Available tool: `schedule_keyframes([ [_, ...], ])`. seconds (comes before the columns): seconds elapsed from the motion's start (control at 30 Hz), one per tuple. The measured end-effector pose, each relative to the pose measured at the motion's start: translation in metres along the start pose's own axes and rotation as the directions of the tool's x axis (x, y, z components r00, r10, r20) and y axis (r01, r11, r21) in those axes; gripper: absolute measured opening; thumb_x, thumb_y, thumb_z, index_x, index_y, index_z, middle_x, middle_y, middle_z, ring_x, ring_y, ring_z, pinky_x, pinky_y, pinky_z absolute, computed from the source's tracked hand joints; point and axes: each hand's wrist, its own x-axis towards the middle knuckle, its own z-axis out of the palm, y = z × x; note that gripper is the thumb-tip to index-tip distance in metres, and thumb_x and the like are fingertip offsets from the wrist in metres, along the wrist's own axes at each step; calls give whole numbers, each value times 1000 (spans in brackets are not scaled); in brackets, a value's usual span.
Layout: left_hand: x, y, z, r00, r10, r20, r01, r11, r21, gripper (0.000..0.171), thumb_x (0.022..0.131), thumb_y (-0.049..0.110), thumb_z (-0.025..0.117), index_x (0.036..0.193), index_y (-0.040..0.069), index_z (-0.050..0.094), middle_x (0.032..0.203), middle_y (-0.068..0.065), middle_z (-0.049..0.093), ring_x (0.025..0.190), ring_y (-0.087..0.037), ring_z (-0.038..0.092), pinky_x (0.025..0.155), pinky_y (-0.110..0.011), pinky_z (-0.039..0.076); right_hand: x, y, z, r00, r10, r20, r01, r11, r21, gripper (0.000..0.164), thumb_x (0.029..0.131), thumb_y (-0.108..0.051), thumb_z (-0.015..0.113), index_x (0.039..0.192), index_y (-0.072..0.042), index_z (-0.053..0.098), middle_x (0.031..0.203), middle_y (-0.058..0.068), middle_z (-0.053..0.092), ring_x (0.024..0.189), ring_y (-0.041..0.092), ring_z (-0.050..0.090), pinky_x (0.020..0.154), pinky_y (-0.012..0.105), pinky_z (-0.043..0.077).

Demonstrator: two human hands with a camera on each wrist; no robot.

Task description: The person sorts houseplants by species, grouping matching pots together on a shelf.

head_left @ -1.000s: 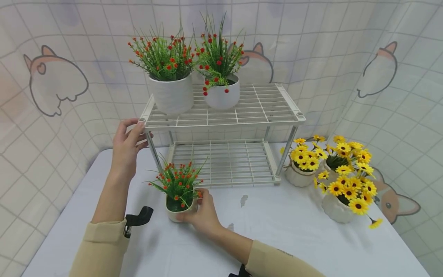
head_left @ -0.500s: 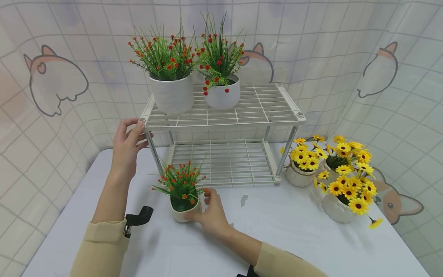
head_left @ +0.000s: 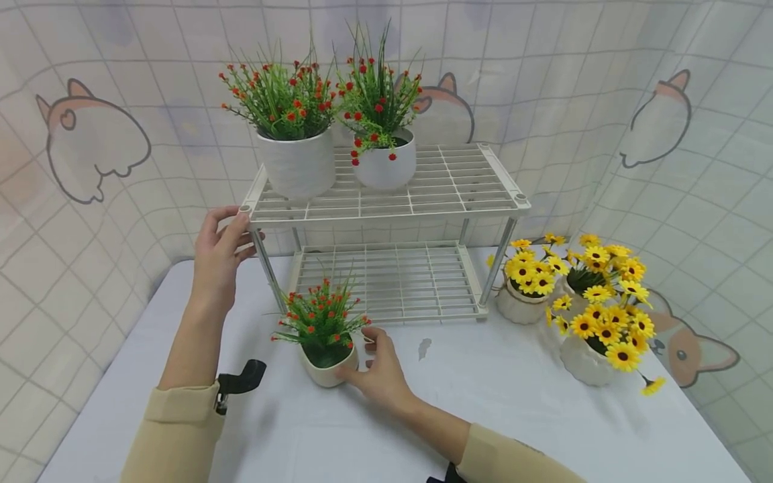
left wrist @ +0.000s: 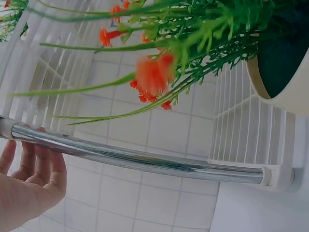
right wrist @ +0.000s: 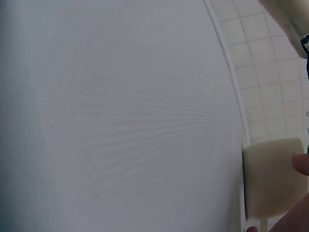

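My left hand [head_left: 219,258] grips the front left corner of a white two-tier wire rack [head_left: 392,216]. Its thumb lies by the upper corner, and its fingers reach behind the metal post [left wrist: 140,162]. At the rack's front left, my right hand [head_left: 386,372] holds a small cream flowerpot [head_left: 326,371] with red-flowered greenery by its right side. The thumb touches the pot wall in the right wrist view; the other fingers are mostly hidden. The pot appears to be at table level. Its rim and dark interior show in the left wrist view.
On the upper tier stand a large white pot [head_left: 298,164] and a smaller white pot [head_left: 386,166], both with red flowers. Three pots of yellow daisies [head_left: 522,305] stand right of the rack on the white-covered table [head_left: 483,402]. A tile-patterned curtain [head_left: 561,121] hangs behind.
My right hand and the red-flowered pot have shifted to the right along the front of the rack. The left hand has kept its grip on the rack corner.
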Motion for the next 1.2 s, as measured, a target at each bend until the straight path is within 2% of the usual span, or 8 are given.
schedule_keyframes([
  [0.3, 0, -1, 0, 1000, -9, -8, 8, 999, -34, 28, 105, 30, 63, 127, 16, 55, 112, -10, 65, 98, -20, 67, 89, -29, 50, 8, -3, 18, 999, -23, 42, 28, 992, -125, 91, 72, -25, 95, 138, 5, 40, 132, 18, 46, 126, 35, 47, 107, 52, 40],
  [0.53, -1, -2, 0, 1000, -3, -2, 3, 1000, -24, 29, 105, 31, 63, 129, 16, 54, 111, -8, 64, 99, -19, 67, 89, -27, 50, 5, -8, 9, 999, -14, 46, 18, 997, -79, 89, 74, -21, 93, 140, 6, 39, 138, 24, 43, 129, 39, 46, 105, 54, 41],
  [0.77, 1, -1, -2, 1000, -3, -7, 3, 1000, -11, 31, 104, 32, 63, 130, 16, 54, 111, -7, 64, 100, -19, 66, 89, -29, 48, 0, -9, -3, 997, -43, 63, 50, 991, -128, 84, 81, -17, 85, 144, 9, 36, 140, 25, 42, 123, 36, 45, 98, 51, 46],
  [0.97, 0, -1, -1, 1000, -9, -5, 9, 1000, -14, 30, 105, 33, 63, 129, 17, 54, 111, -5, 65, 100, -19, 66, 89, -30, 48, 1, -9, 6, 995, -77, 58, 85, 983, -160, 79, 78, -13, 83, 140, 9, 40, 136, 21, 44, 121, 32, 47, 100, 47, 46],
  [1.2, 1, 0, -1, 1000, -1, -3, 1, 1000, -5, 30, 105, 33, 62, 130, 17, 54, 112, -6, 65, 100, -19, 67, 90, -29, 48, 2, -14, 19, 995, -89, 33, 93, 980, -177, 81, 75, -16, 88, 139, 6, 43, 133, 20, 45, 125, 36, 46, 105, 51, 41],
])
